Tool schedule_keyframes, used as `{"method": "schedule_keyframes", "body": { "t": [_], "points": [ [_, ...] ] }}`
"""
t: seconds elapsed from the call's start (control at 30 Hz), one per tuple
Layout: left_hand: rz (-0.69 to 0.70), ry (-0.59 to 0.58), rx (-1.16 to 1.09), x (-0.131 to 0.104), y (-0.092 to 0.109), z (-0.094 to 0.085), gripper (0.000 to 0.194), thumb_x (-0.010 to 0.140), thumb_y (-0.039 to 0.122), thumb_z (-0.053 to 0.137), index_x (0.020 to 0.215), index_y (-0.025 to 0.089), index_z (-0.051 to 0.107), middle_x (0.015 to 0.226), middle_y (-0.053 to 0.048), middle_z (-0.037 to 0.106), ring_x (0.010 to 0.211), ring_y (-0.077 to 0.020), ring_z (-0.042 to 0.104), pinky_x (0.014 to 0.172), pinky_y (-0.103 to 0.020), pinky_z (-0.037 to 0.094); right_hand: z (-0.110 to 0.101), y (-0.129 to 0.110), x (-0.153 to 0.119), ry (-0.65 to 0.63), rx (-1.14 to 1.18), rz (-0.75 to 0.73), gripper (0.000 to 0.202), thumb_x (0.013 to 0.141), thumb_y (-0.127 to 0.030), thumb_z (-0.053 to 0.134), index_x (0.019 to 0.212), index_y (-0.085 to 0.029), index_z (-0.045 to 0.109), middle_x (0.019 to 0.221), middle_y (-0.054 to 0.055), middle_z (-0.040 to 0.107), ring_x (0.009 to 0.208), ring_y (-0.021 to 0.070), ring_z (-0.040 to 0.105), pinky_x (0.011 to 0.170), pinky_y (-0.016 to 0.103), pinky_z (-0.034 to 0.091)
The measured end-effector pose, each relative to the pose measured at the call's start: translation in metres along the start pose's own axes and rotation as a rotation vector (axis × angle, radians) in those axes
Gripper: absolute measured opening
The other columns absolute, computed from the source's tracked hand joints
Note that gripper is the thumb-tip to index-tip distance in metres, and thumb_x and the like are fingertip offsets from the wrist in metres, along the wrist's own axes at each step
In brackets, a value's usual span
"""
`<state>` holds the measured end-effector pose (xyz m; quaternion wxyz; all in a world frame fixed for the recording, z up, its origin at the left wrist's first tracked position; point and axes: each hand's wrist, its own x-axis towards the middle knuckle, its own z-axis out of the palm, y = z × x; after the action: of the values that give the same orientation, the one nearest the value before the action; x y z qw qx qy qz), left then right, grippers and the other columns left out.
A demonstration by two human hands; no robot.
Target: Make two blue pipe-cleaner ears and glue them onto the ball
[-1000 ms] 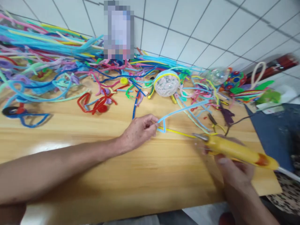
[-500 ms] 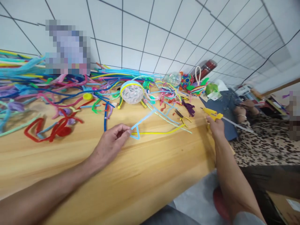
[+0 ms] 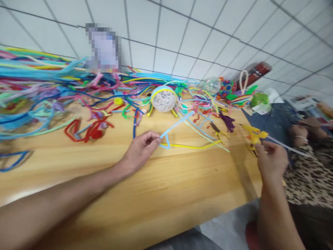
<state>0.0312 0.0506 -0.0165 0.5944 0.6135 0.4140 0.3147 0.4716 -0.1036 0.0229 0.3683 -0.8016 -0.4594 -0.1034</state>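
Observation:
Between the thumb and fingers of my left hand (image 3: 143, 149) is a light blue pipe cleaner (image 3: 178, 124), bent into a small triangle near the fingertips with a straight end pointing up and right. A yellow pipe cleaner (image 3: 192, 146) lies on the table just right of that hand. At the right edge of the table, my right hand (image 3: 272, 158) has its fingers bent at a yellow glue gun (image 3: 253, 133), from whose back a clear glue stick sticks out. Pliers with yellow handles (image 3: 218, 131) lie between the two hands.
Many coloured pipe cleaners (image 3: 39, 74) spread along the tiled wall. A clear ball with a blue and yellow band (image 3: 163, 99) stands at the middle back. Red pipe cleaners (image 3: 88, 132) lie at left. Another person's hand (image 3: 299, 135) is at the far right.
The view has swung left, so the table's things appear further right. My right hand's grasp on the glue gun looks looser and lower. My left hand still pinches the light blue pipe cleaner.

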Motion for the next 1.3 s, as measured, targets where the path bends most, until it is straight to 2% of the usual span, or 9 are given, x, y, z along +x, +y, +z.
{"method": "schedule_keyframes", "body": {
  "t": [0.07,0.17,0.23,0.3,0.43,0.53,0.63,0.93,1.3],
  "points": [
    [0.004,-0.016,-0.028,0.001,0.001,0.000,0.026,0.091,0.045,0.064,0.089,0.019,0.066,0.056,0.007,0.046,0.054,-0.0110,0.042,0.053,-0.024,0.035,0.003,-0.028,-0.016,0.045,0.030,0.103,0.013,0.088,-0.039,0.078,0.092,-0.027,0.074,0.090,0.009,0.074,0.078,0.0251,0.066,0.074,0.044,0.051],
    [0.004,-0.015,-0.054,0.003,0.001,0.000,0.027,0.090,0.045,0.064,0.091,0.019,0.066,0.058,0.007,0.047,0.055,-0.0108,0.043,0.054,-0.024,0.036,0.025,-0.089,-0.038,-0.249,0.302,0.059,0.016,0.086,-0.041,0.081,0.092,-0.026,0.077,0.094,0.007,0.079,0.087,0.0254,0.072,0.083,0.044,0.056],
    [0.005,-0.006,-0.075,0.003,0.000,0.000,0.027,0.090,0.045,0.064,0.091,0.018,0.065,0.058,0.007,0.047,0.055,-0.0103,0.043,0.054,-0.024,0.035,0.050,-0.133,-0.050,-0.479,0.384,-0.050,0.022,0.088,-0.044,0.078,0.097,-0.025,0.075,0.097,0.004,0.078,0.090,0.0232,0.072,0.087,0.043,0.056],
    [-0.002,-0.006,-0.107,0.003,-0.001,0.000,0.026,0.090,0.045,0.064,0.091,0.018,0.064,0.059,0.007,0.047,0.054,-0.0099,0.042,0.054,-0.024,0.035,0.079,-0.171,-0.059,-0.628,0.483,-0.095,0.020,0.090,-0.041,0.075,0.100,-0.024,0.073,0.099,0.004,0.078,0.090,0.0205,0.072,0.084,0.039,0.057],
    [-0.018,0.004,-0.177,0.005,-0.003,0.001,0.025,0.089,0.044,0.062,0.091,0.019,0.064,0.060,0.007,0.048,0.055,-0.0100,0.043,0.055,-0.024,0.036,0.132,-0.214,-0.072,-0.709,0.656,-0.046,0.020,0.086,-0.039,0.076,0.098,-0.024,0.069,0.094,0.002,0.076,0.087,0.0184,0.071,0.083,0.036,0.056],
    [-0.008,0.016,-0.206,0.006,-0.004,0.001,0.023,0.089,0.042,0.062,0.090,0.019,0.064,0.060,0.007,0.049,0.057,-0.0105,0.046,0.059,-0.025,0.038,0.154,-0.224,-0.077,-0.726,0.791,0.050,0.022,0.080,-0.039,0.080,0.092,-0.025,0.067,0.086,0.000,0.074,0.080,0.0172,0.069,0.077,0.034,0.056],
    [0.005,0.009,-0.224,0.006,-0.003,0.001,0.022,0.090,0.040,0.061,0.088,0.019,0.063,0.060,0.007,0.049,0.059,-0.0107,0.047,0.061,-0.025,0.039,0.161,-0.226,-0.079,-0.723,0.862,0.083,0.022,0.078,-0.037,0.082,0.087,-0.025,0.066,0.081,-0.001,0.073,0.076,0.0163,0.067,0.073,0.032,0.056],
    [0.004,-0.001,-0.243,0.006,-0.001,0.000,0.019,0.089,0.037,0.062,0.087,0.018,0.062,0.063,0.007,0.051,0.059,-0.0100,0.046,0.062,-0.025,0.040,0.150,-0.221,-0.087,-0.659,0.830,0.062,0.022,0.080,-0.038,0.084,0.090,-0.025,0.070,0.080,-0.001,0.073,0.073,0.0157,0.066,0.069,0.030,0.055],
    [0.069,0.009,-0.180,0.005,-0.002,0.001,0.020,0.090,0.038,0.065,0.087,0.018,0.065,0.066,0.004,0.056,0.067,-0.0120,0.054,0.067,-0.025,0.045,0.144,-0.224,-0.089,-0.661,0.799,-0.042,0.003,0.087,-0.028,0.076,0.088,-0.025,0.074,0.082,-0.002,0.076,0.075,0.0149,0.068,0.075,0.031,0.055]
  ]
}}
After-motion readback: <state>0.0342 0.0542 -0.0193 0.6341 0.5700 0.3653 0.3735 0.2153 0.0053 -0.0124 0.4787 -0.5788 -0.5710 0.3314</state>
